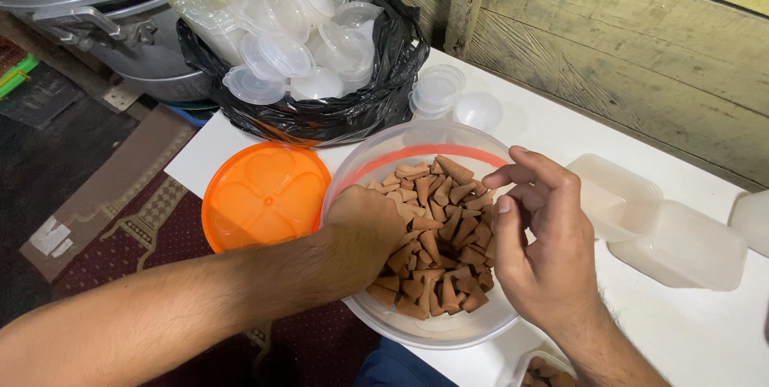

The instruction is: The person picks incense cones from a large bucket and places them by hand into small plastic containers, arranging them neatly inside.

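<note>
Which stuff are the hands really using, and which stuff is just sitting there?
In use:
left hand, dug into the cones
right hand, over the bowl
brown cones
clear bowl

Just lying about:
orange lid
black bag of small clear cups
two small cups on the white table
rectangular tubs
big metal pot

Orange lid (264, 195) (beside black bag (376, 98))

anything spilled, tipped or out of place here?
Nothing spilled. The brown cones all sit inside the clear bowl, left hand dug into them, right hand above. The only untidy spot: the clear lids heaped high in the black bag, with a few lying on the white table beside it.
</note>
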